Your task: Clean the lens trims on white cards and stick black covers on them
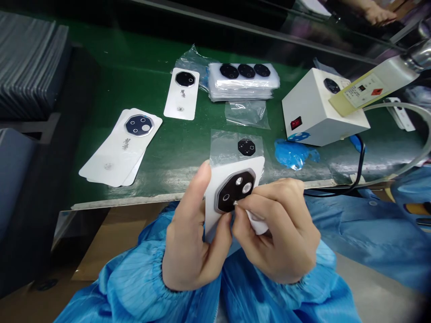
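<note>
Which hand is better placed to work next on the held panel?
Probably the right hand: it pinches white cloth at the black plate, while the left hand holds the panel.

I can't make out a single word from where I sit. On the lone white panel (171,101) lying on my table (153,92), dark vertical lettering (182,93) stands above a faint round mark (180,109); the top panel (106,154) of the nearer pile carries similar ones. The bottle's label (365,92) shows a red diamond sign (376,92) and print too small to read.
</note>
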`<state>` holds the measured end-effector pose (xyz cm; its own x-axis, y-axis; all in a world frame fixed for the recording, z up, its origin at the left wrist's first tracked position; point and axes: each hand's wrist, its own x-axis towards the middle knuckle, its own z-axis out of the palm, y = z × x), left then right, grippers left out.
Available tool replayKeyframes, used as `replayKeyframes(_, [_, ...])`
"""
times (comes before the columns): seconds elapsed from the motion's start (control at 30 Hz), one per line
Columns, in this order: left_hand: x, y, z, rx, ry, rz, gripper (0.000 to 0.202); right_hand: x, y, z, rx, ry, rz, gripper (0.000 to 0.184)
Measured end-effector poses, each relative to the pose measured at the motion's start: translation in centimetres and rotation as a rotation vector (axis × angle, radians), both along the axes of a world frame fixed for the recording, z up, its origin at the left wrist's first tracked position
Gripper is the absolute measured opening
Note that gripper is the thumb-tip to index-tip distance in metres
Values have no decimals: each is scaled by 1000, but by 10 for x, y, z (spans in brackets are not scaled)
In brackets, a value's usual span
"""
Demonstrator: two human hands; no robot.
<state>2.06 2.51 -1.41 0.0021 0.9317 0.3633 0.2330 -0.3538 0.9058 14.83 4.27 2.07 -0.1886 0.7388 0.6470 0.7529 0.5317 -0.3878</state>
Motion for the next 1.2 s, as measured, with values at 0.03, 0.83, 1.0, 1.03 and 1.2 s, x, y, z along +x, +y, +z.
replayKeyframes(0.03, [-1, 0, -1, 6, 20, -3, 77, 0, 1, 0, -8, -3, 5, 12])
replayKeyframes(0.83, [4, 1, 16, -195, -240, -70, 65, 4, -4, 4, -13, -45, 27, 11])
replayKeyframes(1.0, [1, 0, 12, -207, -148, -50, 64, 6, -4, 1, -5, -113, 21, 9])
replayKeyframes(1.03, [0, 0, 11, -206, -117, -47, 65, 6, -3, 1, -3, -122, 22, 9])
replayKeyframes(1.2, [-7, 2, 4, -118, -12, -115, 77, 5, -3, 1, -3, -146, 25, 9])
